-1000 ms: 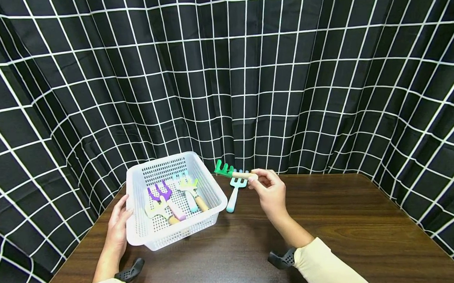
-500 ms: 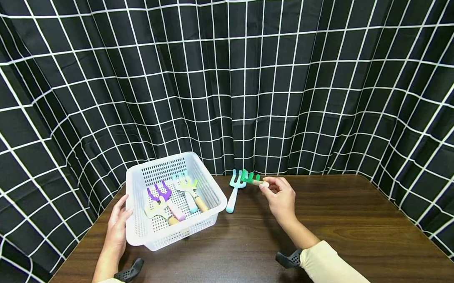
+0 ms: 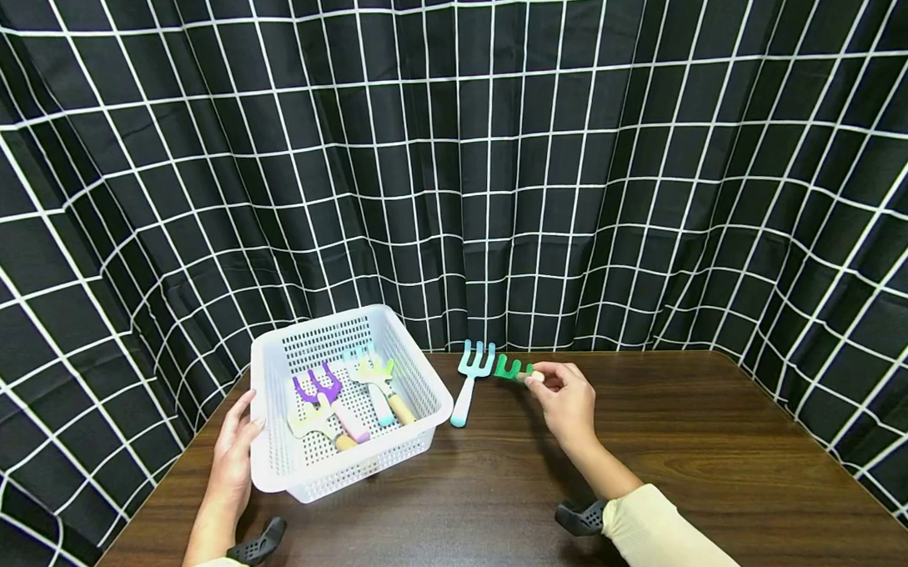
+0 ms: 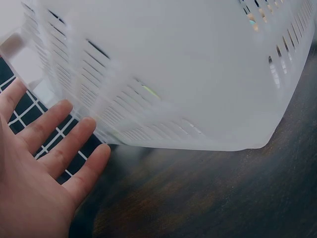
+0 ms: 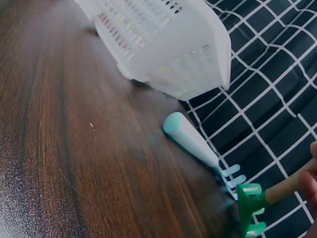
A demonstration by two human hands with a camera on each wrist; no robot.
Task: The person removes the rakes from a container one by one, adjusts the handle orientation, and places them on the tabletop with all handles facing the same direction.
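Observation:
My left hand (image 3: pixel 233 458) touches the left side of a white plastic basket (image 3: pixel 265 457); its fingers (image 4: pixel 74 139) look straight and spread in the left wrist view. With thumb and fingertips, my right hand (image 3: pixel 571 404) pinches the pale wooden handle of a small green toy hand rake (image 3: pixel 508 368). The rake head points left, low over the back of the table. Just left of it lies a light blue toy garden fork (image 3: pixel 465 396), tines toward the curtain. In the right wrist view the green rake head (image 5: pixel 250 210) overlaps the blue tines.
Inside the basket lie a purple fork with a pink handle (image 3: pixel 346 412), a light blue fork (image 3: pixel 383 409) and two pale green tools with wooden handles (image 3: pixel 401 406). The brown wooden table (image 3: pixel 491 499) ends at a black curtain with white grid lines (image 3: pixel 571 188).
My right hand has moved right and down with the green rake, from above the blue fork to beside it on the right. The left hand and basket have stayed nearly still.

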